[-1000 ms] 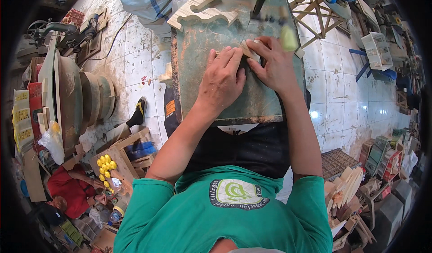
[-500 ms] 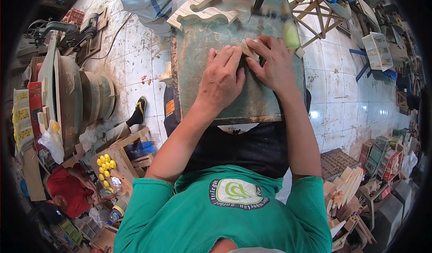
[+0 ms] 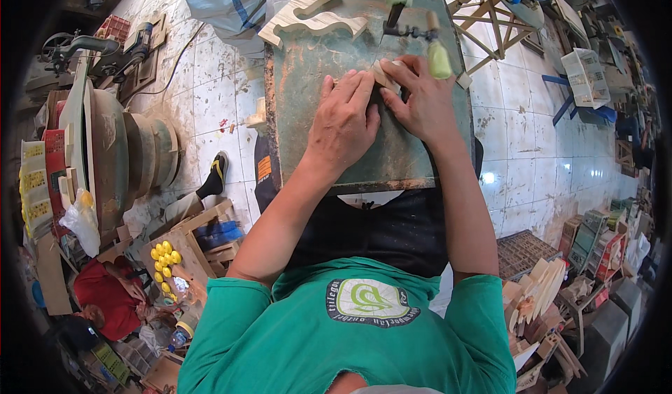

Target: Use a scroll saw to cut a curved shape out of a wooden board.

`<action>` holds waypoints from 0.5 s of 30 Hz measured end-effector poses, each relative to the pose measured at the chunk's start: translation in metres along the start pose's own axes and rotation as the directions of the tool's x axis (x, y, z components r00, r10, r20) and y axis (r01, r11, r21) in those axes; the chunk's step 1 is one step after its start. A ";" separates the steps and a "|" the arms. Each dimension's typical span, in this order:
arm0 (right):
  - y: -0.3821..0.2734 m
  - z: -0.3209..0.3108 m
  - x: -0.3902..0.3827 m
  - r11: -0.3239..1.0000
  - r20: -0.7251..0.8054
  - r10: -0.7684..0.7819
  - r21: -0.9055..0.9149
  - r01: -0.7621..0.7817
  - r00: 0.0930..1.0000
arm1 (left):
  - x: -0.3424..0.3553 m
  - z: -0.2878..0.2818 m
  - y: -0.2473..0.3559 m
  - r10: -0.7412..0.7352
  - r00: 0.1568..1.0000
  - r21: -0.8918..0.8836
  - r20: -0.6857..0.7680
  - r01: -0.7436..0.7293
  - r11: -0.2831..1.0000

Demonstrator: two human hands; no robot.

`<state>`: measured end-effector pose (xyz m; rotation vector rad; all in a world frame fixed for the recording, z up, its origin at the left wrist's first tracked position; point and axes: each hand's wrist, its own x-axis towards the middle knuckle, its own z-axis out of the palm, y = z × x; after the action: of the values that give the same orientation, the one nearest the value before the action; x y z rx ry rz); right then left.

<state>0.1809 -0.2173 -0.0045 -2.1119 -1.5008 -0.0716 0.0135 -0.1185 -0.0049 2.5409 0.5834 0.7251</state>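
A small piece of light wood [image 3: 381,76] lies on the worn green machine table [image 3: 301,68], with both my hands on it. My right hand [image 3: 425,101] grips its right side between bent fingers and thumb. My left hand [image 3: 344,117] rests flat beside it, fingers stretched forward and lying close together; what is under them is mostly hidden. Just beyond my fingertips stands a dark metal machine guide [image 3: 399,24] with blurred pale-green parts [image 3: 439,59]. A wavy-cut wooden board [image 3: 315,14] lies at the table's far left.
A white sack [image 3: 227,5] stands beyond the table's left corner. On the left is a large wheeled machine [image 3: 108,156]. Another person in red [image 3: 108,289] sits low at the left, near yellow round items [image 3: 164,259]. Cut wood pieces [image 3: 542,289] are stacked at the lower right.
The pale-green machine parts have shifted slightly left and nearer to me, and look less smeared. My hands and the wood stay almost in place.
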 end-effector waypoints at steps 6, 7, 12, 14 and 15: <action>-0.002 0.000 -0.001 1.000 0.000 0.023 -0.006 -0.023 1.000 | 0.000 0.001 0.000 0.005 1.000 0.017 -0.001 -0.005 1.000; -0.002 0.000 -0.001 1.000 -0.014 0.005 -0.019 -0.005 1.000 | 0.000 0.001 0.000 0.007 1.000 0.018 0.001 -0.007 1.000; -0.004 0.000 -0.001 1.000 -0.005 0.028 -0.010 -0.028 1.000 | 0.000 0.001 0.000 0.006 1.000 0.016 0.009 -0.006 1.000; -0.004 0.000 -0.001 0.999 -0.049 -0.013 -0.044 0.011 0.999 | 0.000 0.001 0.000 -0.004 1.000 0.014 0.012 0.004 1.000; -0.004 0.000 -0.001 0.999 -0.043 -0.016 -0.041 0.014 0.999 | 0.000 0.001 0.000 -0.002 1.000 0.014 0.004 0.002 1.000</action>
<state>0.1767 -0.2169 -0.0033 -2.1176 -1.5018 -0.1533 0.0145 -0.1186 -0.0057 2.5541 0.5911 0.7171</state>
